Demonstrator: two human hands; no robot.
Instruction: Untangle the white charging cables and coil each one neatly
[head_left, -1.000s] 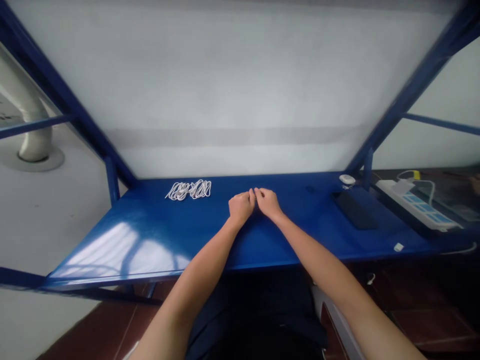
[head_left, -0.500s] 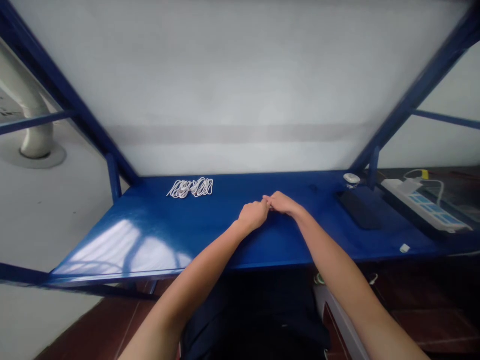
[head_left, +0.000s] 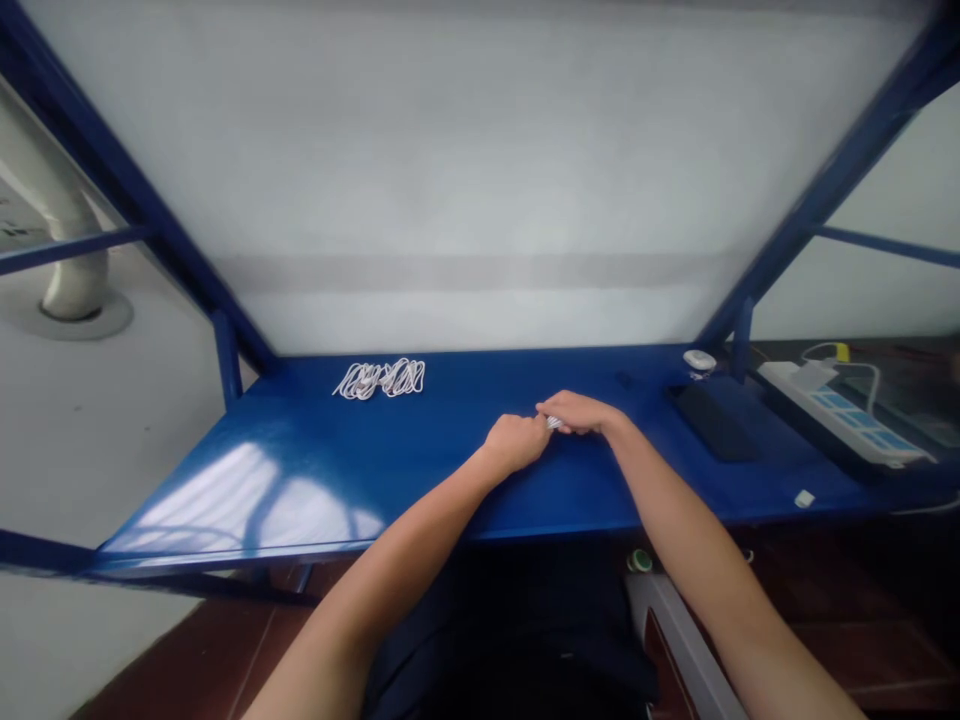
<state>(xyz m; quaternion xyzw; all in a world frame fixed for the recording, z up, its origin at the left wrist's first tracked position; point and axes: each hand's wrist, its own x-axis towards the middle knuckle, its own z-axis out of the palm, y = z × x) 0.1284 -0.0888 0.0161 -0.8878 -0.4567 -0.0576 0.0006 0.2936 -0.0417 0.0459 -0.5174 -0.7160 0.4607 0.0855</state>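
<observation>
My left hand point(head_left: 517, 441) and my right hand point(head_left: 579, 411) meet above the middle of the blue tabletop point(head_left: 420, 450). Both are closed on a white cable point(head_left: 554, 423), of which a short folded bundle shows between them. The rest of that cable is hidden inside my fingers. Two coiled white cables point(head_left: 381, 379) lie side by side near the back edge, left of my hands.
To the right lie a dark phone point(head_left: 712, 423), a small white oval case point(head_left: 699, 360) and a little white block point(head_left: 804, 498). A white power strip point(head_left: 847, 410) with a plugged-in charger stands at far right. Blue frame posts point(head_left: 225, 350) flank the table.
Both hands have shifted slightly right and nearer to me, and drawn a little apart. White cable strands that were hidden now show between them.
</observation>
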